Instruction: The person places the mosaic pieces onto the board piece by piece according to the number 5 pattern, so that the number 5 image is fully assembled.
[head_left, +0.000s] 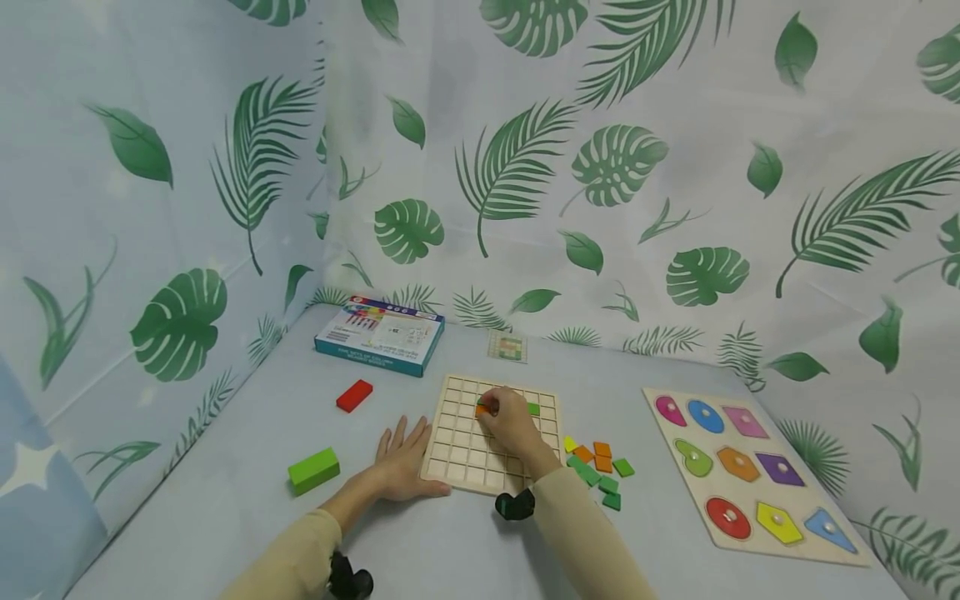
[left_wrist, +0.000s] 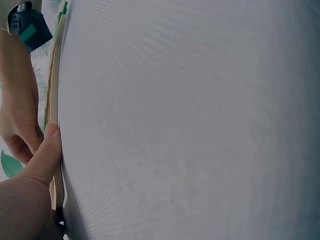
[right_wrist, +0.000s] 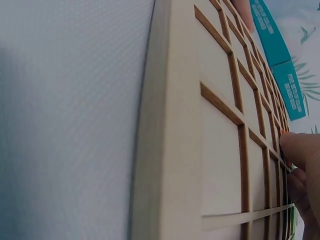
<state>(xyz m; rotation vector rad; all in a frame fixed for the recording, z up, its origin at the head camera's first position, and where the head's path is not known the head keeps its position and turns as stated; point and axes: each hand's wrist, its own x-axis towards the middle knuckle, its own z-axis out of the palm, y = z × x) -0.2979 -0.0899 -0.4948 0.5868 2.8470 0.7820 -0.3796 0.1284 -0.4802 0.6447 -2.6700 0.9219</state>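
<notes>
A small orange tile (head_left: pixel 482 409) is pinched in the grip of the right hand (head_left: pixel 517 429) at the far part of a wooden grid board (head_left: pixel 459 455), set on a pale surface (head_left: pixel 420 550). Whether the tile is fully seated in a square cannot be told, as it is partly covered by the fingers. The board is braced at its near left corner by the left hand (head_left: pixel 408 467), whose grip is released, its fingers spread on the surface and its thumb laid against the wooden edge. Should that brace be slackened, the board could be shifted by a push from the right hand, and the tile could be set across a ridge. A green tile (head_left: pixel 533 409) to the right of the working fingers could be nudged askew if it were brushed by a knuckle. Loose tiles (head_left: pixel 588 475) are scattered beside the board's right edge, near the right sleeve (head_left: pixel 585 525); they could be swept apart if the forearm were swung low. A patterned card (head_left: pixel 507 346) and a flat box (head_left: pixel 378 333) are placed on the far side, beyond likely harm.
</notes>
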